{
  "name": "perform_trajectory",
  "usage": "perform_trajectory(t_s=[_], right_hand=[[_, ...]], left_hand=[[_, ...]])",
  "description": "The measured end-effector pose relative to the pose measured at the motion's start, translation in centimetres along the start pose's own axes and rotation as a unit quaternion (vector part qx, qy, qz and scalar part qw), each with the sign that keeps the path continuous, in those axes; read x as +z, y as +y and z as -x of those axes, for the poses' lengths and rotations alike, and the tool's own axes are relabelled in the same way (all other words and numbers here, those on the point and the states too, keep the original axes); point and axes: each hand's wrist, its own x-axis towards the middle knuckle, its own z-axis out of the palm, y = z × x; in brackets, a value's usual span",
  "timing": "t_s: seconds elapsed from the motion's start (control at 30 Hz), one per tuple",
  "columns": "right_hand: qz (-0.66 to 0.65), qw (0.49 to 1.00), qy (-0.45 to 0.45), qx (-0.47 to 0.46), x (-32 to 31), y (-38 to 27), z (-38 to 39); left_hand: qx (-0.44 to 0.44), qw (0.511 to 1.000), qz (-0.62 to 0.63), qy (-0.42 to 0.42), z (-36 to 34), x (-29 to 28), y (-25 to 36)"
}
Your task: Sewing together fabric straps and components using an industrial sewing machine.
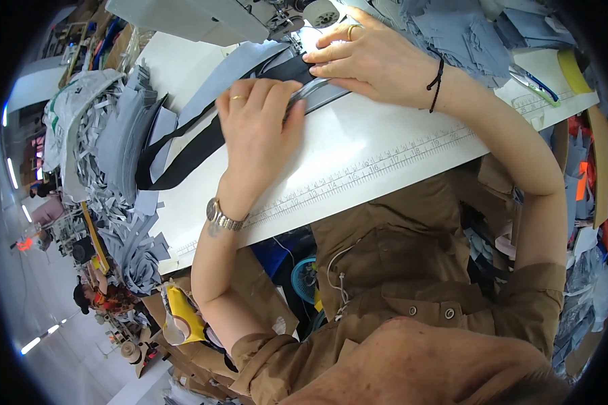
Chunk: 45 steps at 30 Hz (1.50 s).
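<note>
Black band [194, 152]: a loose loop that could pull askew

It lies on the white tabletop [344, 145], its upper end near the sewing machine [196, 19]. Watching from my end, I'd flag that loop, doubled back at the left: if it twisted or snagged, it could drag the layers out of line. The left hand's [260, 131] grip looks pinched on the band and a grey edge; the right hand's [385, 61] fingertips press down on the cloth, but I cannot tell whether its thumb pinches too. They sit near the machine head, so a slip could, I judge, put them at risk. The band looks matt and limp beside smooth grey cloth [230, 74]. Farther out, grey pieces [123, 131] are stacked at the left.
</note>
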Motion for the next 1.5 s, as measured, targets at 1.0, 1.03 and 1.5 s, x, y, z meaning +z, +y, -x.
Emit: perform_trajectory(t_s=[1.0, 1.03, 1.5], right_hand=[[0.013, 1.0, 0.024, -0.014, 0.0, -0.1, 0.2], [0.013, 1.0, 0.024, -0.013, 0.1, -0.1, 0.2], [-0.01, 1.0, 0.009, -0.002, -0.4, -0.1, 0.4]], left_hand=[[0.001, 1.0, 0.004, 0.006, -0.7, 1.2, 0.0], [0.003, 1.0, 0.003, 0.008, -0.7, 1.2, 0.1], [0.033, 0.998, 0.054, 0.019, -1.4, -0.1, -1.2]])
